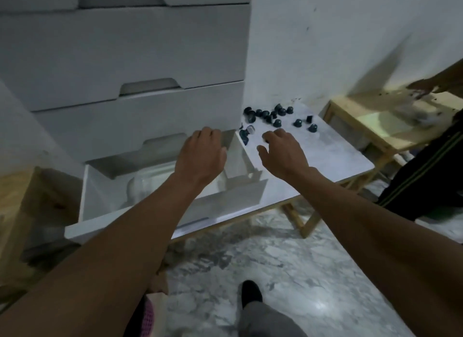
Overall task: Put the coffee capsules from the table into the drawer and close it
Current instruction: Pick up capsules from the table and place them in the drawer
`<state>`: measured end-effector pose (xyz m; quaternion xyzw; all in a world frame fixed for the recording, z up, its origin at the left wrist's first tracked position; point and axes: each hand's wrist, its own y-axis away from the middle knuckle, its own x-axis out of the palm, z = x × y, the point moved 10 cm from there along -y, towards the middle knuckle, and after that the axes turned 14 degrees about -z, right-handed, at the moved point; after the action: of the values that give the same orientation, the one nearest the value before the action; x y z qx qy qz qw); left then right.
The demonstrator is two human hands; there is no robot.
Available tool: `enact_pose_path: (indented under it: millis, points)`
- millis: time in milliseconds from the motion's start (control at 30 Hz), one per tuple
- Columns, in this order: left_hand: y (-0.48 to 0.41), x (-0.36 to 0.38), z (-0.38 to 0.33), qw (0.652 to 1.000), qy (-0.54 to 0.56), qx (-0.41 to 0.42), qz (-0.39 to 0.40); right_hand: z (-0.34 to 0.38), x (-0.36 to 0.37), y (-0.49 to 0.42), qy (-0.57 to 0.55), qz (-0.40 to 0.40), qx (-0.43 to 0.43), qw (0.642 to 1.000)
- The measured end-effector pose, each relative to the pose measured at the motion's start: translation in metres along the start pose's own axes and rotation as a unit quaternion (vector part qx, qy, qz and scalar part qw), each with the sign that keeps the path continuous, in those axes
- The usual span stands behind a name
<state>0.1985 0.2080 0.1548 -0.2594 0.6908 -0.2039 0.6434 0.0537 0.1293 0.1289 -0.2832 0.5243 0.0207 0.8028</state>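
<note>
Left hand hangs over the open drawer, fingers bent downward; whether it holds anything cannot be told. Right hand is over the table, fingers curled just short of the capsules, apparently positioned to gather; grip contents unclear. Capsules lie scattered at the table's far end, a few beside the drawer.

Bottom drawer is pulled open. Left hand over its right half, fingers bent down. Right hand on table just right of drawer, fingers curled. Dark capsules clustered past drawer's far-right corner.
</note>
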Motion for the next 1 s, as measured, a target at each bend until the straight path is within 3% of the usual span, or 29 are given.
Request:
enact_pose_path:
  millis: [300,567,767,1000]
  points:
    - [-0.047,0.058,-0.107,0.998,0.041,0.048,0.03,-0.113,-0.022,-0.011,0.01,-0.005,0.06,0.998]
    - [-0.108,0.154,-0.174,0.997,0.043,-0.001,0.065,-0.226,0.005,-0.069,0.0,0.05,0.047,0.998]
    - [-0.126,0.205,-0.179,0.994,0.028,-0.059,0.088,-0.264,0.037,-0.109,-0.015,0.113,0.002,0.994]
    - [-0.138,0.255,-0.148,0.984,-0.007,-0.102,0.144,-0.262,0.09,-0.142,-0.039,0.163,-0.03,0.985]
